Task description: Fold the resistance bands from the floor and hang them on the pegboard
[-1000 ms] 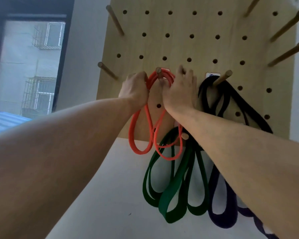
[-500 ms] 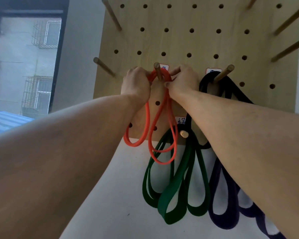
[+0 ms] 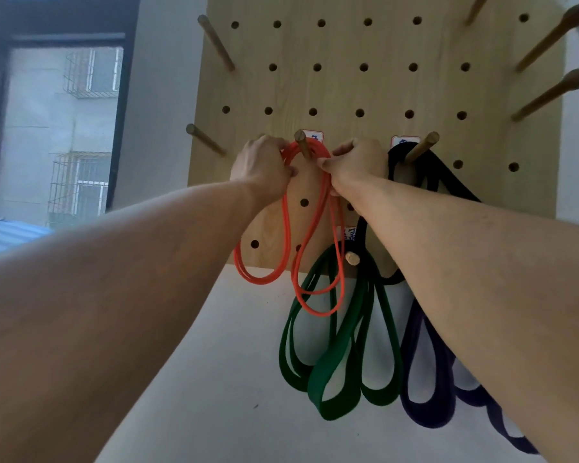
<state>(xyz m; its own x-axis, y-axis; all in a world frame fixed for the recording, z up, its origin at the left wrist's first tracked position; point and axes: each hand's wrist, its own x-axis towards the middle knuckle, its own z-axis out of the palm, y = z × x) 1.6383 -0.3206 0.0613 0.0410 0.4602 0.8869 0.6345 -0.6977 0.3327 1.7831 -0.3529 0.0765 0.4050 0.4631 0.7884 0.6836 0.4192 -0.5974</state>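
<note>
Window light falls left of the wooden pegboard. Left hand grips the orange resistance band beside its peg, right hand pinches the other side; it's looped on, hanging step nearly done. Next, I'd say, let go gently. Green band and purple band already hang.

1. A pale grey-white plaster wall fills the lower middle and is evenly lit by soft daylight.
2. A dark-framed glass window stands at the left.
3. Through it shows a grey apartment building with barred windows.
4. A blue corrugated roof lies below it.
</note>
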